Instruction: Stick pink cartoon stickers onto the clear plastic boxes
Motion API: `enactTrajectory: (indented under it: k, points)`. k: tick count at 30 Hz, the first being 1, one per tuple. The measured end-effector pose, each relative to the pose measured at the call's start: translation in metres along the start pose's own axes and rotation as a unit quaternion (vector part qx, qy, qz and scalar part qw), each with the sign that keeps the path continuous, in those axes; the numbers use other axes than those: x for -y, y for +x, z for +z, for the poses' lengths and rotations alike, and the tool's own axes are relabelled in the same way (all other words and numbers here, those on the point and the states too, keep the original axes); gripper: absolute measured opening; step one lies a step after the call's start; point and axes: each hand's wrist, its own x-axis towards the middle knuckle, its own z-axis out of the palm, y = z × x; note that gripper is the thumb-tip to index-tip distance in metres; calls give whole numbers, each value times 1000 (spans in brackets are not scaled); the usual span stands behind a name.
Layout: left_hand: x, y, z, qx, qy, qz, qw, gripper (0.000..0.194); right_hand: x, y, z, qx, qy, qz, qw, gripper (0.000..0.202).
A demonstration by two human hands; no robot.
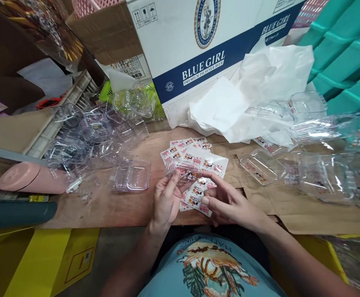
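Observation:
My left hand (166, 199) is closed on a small clear plastic case (183, 170), its thumb lying along the near side. Pink and orange cartoon print shows on or through the case. My right hand (226, 201) is at the case's right end, fingers parted and curved, the index fingertip at its edge; nothing is visibly held in it. Beneath both hands lie several white sticker sheets (219, 163) with cartoon animals and pink lettering, overlapping in a fan. To the left of my left hand, another clear plastic case (132, 175) rests on the table.
Clear cases (91, 126) are heaped at the left, near a pink bottle (34, 177). Stickered cases (325, 177) crowd the right. White paper (223, 105) lies before a Blue Girl beer carton (180, 45). Teal bins (350, 53) stand at the back right.

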Motion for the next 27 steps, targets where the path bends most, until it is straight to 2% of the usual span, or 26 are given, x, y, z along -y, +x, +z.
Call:
enactTrajectory:
  k: [1, 2, 4, 6, 8, 10, 12, 14, 15, 16, 17, 18, 19, 20, 21, 23, 24, 25, 26, 27]
  points:
    - [2, 1, 1, -17, -1, 5, 1000, 10, -1, -1, 3, -49, -94, -23, 994, 72]
    - [4, 2, 1, -27, -2, 9, 1000, 11, -2, -2, 6, -107, -197, -52, 973, 72]
    - [7, 4, 2, -31, -5, 19, 999, 12, -6, -2, 13, -196, -384, -107, 896, 74]
    - [8, 4, 2, -28, -7, 27, 999, 14, -9, 0, 18, -208, -505, -136, 827, 72]
    - [6, 2, 4, -23, -12, 28, 999, 13, -9, 2, 18, -200, -560, -145, 791, 66]
    - [4, -3, 9, -7, -9, 11, 1000, 14, -5, 3, 14, -237, -551, -160, 784, 68]
    - [2, -11, 17, 34, 6, -17, 999, 16, 3, 0, 8, -259, -482, -206, 812, 76]
    - [3, -16, 25, 106, 46, -49, 992, 20, 15, -7, -4, -236, -405, -252, 847, 75]
    - [4, -15, 27, 142, 78, -55, 985, 23, 21, -13, -15, -237, -391, -272, 847, 70]
    - [5, -12, 28, 165, 124, -43, 977, 27, 28, -20, -31, -267, -404, -285, 827, 64]
    - [6, -5, 25, 173, 187, -11, 967, 30, 35, -28, -52, -325, -440, -285, 787, 60]
    - [7, 4, 21, 167, 264, 39, 949, 33, 42, -38, -78, -398, -489, -274, 726, 58]
    - [8, 16, 15, 150, 349, 102, 919, 37, 49, -47, -107, -482, -533, -243, 652, 61]
    - [9, 30, 7, 128, 434, 164, 876, 42, 57, -55, -137, -534, -560, -181, 608, 68]
    - [10, 45, 0, 110, 510, 210, 827, 49, 64, -62, -164, -559, -573, -118, 587, 74]
    - [11, 73, -11, 88, 615, 244, 744, 63, 74, -66, -200, -573, -605, -18, 553, 79]
    - [12, 85, -15, 82, 642, 243, 723, 63, 76, -62, -205, -564, -622, -14, 543, 77]
    - [14, 94, -17, 78, 655, 238, 713, 57, 76, -54, -200, -543, -635, -39, 548, 73]
    - [15, 100, -17, 76, 658, 236, 711, 46, 73, -42, -187, -508, -641, -87, 569, 67]
    - [16, 103, -17, 80, 656, 236, 712, 32, 68, -26, -168, -461, -629, -148, 609, 60]
